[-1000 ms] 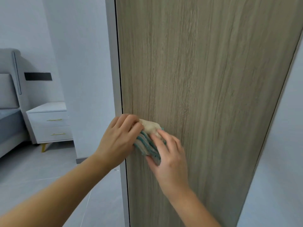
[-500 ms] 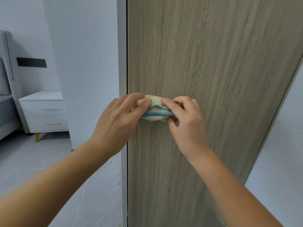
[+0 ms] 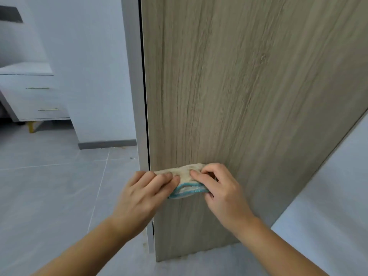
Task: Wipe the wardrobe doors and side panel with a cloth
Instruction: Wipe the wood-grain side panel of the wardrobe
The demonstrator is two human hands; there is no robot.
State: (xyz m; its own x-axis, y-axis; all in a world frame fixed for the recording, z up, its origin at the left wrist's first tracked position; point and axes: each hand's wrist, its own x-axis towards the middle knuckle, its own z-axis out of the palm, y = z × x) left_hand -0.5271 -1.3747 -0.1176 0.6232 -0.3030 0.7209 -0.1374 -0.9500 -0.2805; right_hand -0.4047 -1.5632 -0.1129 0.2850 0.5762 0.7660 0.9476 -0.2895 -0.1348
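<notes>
The wood-grain side panel (image 3: 239, 96) of the wardrobe fills the middle and right of the head view, reaching down to the floor. A beige cloth (image 3: 184, 177) with a blue edge is pressed against its lower part, near the panel's left edge. My left hand (image 3: 143, 198) grips the cloth's left end with the fingers on top. My right hand (image 3: 223, 190) pinches its right end. Most of the cloth is hidden under my fingers.
A grey-white door edge (image 3: 135, 96) runs along the panel's left side. A white nightstand (image 3: 31, 96) with gold handles stands at the far left on the grey tiled floor (image 3: 49, 186). A white wall (image 3: 328, 196) is at the right.
Both hands have carried the cloth down the panel, from mid height to near the floor. My view has tilted downward with them, showing the panel's bottom edge.
</notes>
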